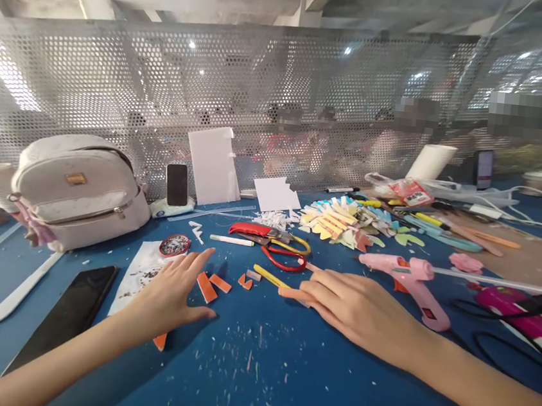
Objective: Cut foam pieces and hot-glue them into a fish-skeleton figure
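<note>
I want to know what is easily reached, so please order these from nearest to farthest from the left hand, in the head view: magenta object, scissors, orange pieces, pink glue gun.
From the left hand:
1. Orange pieces: just right of it.
2. Scissors: right, farther back.
3. Pink glue gun: right of the scissors.
4. Magenta object: far right.
</note>
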The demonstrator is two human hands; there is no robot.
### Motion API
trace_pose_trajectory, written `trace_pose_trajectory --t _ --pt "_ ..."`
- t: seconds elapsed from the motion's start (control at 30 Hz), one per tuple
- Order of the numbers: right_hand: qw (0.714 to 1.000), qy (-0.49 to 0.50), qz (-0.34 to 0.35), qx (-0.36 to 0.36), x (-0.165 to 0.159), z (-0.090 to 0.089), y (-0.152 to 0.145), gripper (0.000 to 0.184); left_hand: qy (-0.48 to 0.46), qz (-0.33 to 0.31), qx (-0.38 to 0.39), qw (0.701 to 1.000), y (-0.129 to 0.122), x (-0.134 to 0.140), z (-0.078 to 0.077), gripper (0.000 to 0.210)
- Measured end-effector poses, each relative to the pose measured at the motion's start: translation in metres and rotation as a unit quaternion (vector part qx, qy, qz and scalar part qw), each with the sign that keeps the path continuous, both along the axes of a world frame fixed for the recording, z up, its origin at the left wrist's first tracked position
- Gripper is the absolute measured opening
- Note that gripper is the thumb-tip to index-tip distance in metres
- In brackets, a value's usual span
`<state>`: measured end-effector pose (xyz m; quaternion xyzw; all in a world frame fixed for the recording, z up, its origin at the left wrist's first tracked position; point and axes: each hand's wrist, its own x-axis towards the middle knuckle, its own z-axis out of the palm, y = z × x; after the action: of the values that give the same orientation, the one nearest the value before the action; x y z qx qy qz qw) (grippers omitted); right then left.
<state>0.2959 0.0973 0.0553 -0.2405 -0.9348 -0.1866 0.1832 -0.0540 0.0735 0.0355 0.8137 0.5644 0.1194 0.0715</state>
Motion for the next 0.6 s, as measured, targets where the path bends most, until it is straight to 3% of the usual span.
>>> trace_pose_trajectory --t 0.3,0.47,0.6 --pt "0.988 0.003 -0.100 -0.116 0.024 -0.017 0.004 0.026 -0.031 0.040 0.023 0.998 -0.005 0.001 -0.018 0.095" --pt "0.987 -0.007 -0.114 -0.114 0.021 -0.020 0.007 0.027 -0.061 0.042 0.046 0.996 -0.004 0.002 -0.022 0.081" --pt "0.988 -0.016 -0.120 -0.097 0.020 -0.020 0.007 0.031 -0.107 0.018 0.061 0.992 -0.014 0.006 -0.017 0.083"
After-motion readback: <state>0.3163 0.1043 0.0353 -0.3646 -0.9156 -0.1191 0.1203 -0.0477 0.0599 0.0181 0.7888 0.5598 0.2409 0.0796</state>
